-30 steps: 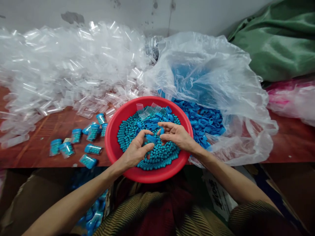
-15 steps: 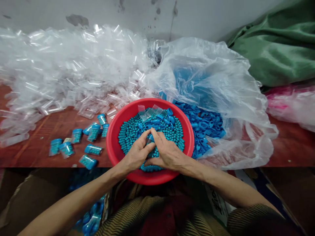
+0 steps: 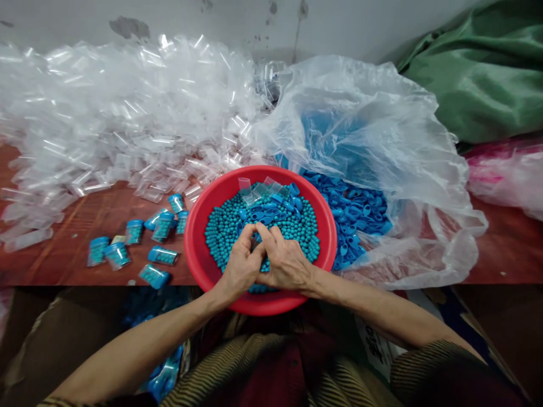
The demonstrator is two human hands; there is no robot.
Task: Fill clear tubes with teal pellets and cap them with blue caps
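Note:
Over the red basin (image 3: pixel 195 249), my left hand (image 3: pixel 238 264) is closed around a small clear container (image 3: pixel 256 243), mostly hidden by the fingers. My right hand (image 3: pixel 289 264) presses against it from the right, fingertips meeting the left ones, on a blue cap that is now covered from sight. Beneath both hands the basin holds many small teal beads (image 3: pixel 221 225). On the beads, toward the back, lie several loose blue caps (image 3: pixel 266 212) and a few empty clear containers (image 3: pixel 251 195).
Left of the basin lie several bead-filled capped containers (image 3: pixel 163 255) on the red-brown table (image 3: pixel 76 226). Behind them rises a large heap of clear containers (image 3: pixel 127 107). To the right, blue caps (image 3: pixel 360 212) spill from a clear plastic bag (image 3: pixel 407 141). Green fabric (image 3: pixel 487 79) lies at far right.
My hands were apart, the left with the container and the right with a blue cap. The right hand has moved left, and both now press together around the container.

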